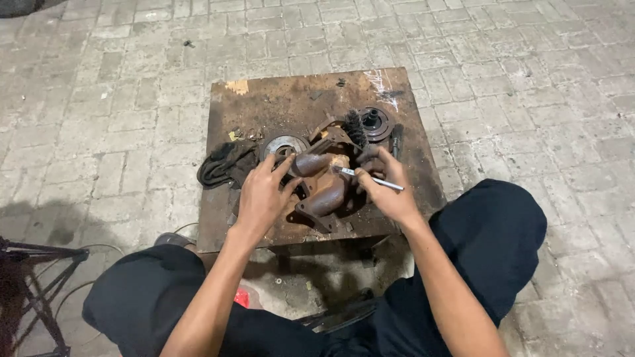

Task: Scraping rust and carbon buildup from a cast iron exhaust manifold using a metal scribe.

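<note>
Your left hand (262, 195) is spread wide on the rusty metal part (322, 185). Your right hand (385, 180) pinches a thin metal tool (370, 178) just right of that part.

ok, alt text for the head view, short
A seated person's left hand steadies a rusty cast metal part on a low rusty table while the right hand holds a thin metal tool to it. Brick paving surrounds them.
</note>
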